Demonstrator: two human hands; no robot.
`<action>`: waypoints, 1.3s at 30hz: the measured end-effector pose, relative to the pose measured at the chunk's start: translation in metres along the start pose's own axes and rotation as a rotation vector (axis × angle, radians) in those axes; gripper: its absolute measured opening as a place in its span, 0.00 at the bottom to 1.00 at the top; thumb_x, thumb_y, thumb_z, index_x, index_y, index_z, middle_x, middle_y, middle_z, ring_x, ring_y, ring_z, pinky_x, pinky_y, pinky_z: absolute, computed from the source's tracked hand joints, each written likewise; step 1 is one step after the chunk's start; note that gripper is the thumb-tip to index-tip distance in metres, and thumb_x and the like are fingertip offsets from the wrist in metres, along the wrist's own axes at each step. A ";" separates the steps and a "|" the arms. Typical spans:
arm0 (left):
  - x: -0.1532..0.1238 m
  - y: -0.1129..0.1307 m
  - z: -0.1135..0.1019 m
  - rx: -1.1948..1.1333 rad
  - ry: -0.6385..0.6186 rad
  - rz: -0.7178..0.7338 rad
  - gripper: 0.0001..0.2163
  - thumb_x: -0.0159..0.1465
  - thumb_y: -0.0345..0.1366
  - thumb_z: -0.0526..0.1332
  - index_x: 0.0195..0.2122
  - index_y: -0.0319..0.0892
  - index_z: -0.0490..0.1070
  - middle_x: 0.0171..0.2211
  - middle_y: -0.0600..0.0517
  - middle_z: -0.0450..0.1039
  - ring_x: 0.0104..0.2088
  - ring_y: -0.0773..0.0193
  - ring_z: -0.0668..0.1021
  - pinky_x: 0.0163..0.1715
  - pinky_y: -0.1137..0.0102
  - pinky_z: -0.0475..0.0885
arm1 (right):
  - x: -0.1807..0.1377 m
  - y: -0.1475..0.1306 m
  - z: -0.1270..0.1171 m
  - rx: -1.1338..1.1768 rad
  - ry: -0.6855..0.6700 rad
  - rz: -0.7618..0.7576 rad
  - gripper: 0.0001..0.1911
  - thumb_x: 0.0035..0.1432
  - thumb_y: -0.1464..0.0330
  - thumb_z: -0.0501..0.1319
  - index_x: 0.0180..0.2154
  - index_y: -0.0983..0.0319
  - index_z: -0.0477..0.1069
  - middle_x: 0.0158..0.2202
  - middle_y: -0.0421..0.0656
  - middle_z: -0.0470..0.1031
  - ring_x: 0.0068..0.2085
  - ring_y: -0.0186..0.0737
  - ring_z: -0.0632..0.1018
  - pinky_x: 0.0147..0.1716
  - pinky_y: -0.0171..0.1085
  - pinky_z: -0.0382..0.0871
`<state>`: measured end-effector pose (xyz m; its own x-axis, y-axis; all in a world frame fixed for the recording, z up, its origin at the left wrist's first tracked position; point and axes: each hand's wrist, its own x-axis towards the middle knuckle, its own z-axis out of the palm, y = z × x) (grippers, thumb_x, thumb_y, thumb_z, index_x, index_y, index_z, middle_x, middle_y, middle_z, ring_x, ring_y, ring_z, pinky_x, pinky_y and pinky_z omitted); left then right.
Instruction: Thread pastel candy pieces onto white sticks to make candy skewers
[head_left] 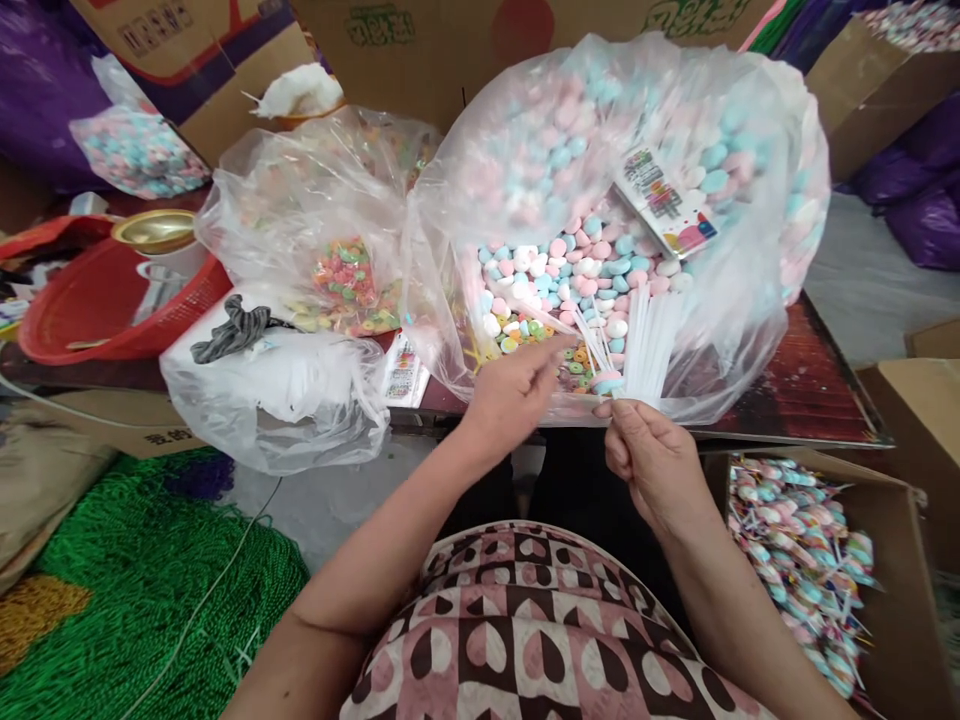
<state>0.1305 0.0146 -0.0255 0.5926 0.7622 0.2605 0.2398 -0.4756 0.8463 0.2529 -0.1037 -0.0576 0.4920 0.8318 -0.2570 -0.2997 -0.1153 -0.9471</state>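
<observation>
"Right hand pinching tight, striped marshmallow just beyond the fingertips!"

"Anything between them?"

"Can't tell! White sticks fan out past those knuckles."

"And the left hand?"

"Forefinger extended, ring candies beside it; its grip, can't tell!"

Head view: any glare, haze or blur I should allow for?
Head view: whitish haze over candies seen through the plastic bag; bright highlight on the gold bowl; in the same view, left hand looks slightly soft, perhaps from motion.
</observation>
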 end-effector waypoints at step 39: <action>0.014 -0.038 0.010 -0.532 0.045 -0.373 0.08 0.57 0.40 0.66 0.34 0.42 0.71 0.27 0.56 0.73 0.29 0.70 0.75 0.29 0.75 0.71 | 0.000 0.007 0.009 -0.283 -0.133 -0.037 0.21 0.60 0.53 0.58 0.39 0.64 0.75 0.13 0.31 0.56 0.15 0.28 0.56 0.16 0.32 0.45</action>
<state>0.1374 0.0393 -0.0583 0.5077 0.8573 -0.0858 0.0029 0.0979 0.9952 0.2436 -0.0996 -0.0625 0.3812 0.8999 -0.2117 -0.0349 -0.2148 -0.9760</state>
